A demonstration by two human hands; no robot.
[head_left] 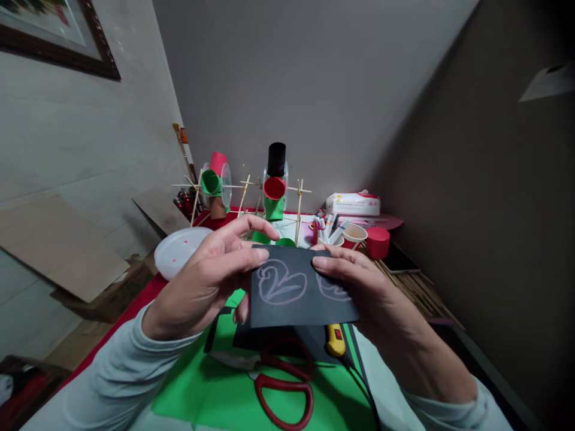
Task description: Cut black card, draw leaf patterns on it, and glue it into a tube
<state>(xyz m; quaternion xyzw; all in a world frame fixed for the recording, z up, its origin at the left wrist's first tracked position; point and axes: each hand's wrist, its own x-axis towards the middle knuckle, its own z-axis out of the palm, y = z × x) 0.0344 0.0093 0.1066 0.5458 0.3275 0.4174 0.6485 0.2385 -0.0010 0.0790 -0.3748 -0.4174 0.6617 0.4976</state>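
Observation:
Between my two hands is a piece of black paper with light purple outlines drawn on it, one like a swan or duck; the other is partly covered by my right thumb. My left hand pinches its upper left corner, thumb in front. My right hand grips the right side, thumb on the face and fingers behind. Below lie red-handled scissors, blades apart and pointing left, on green paper. A yellow-handled tool with a red switch and black cord lies by the paper's lower right edge.
Behind stand two stick frames with paper tubes, one topped by a black tube, the other by a red tube. A white plate is at left. Markers, a paper cup, a red roll and a tissue pack stand right.

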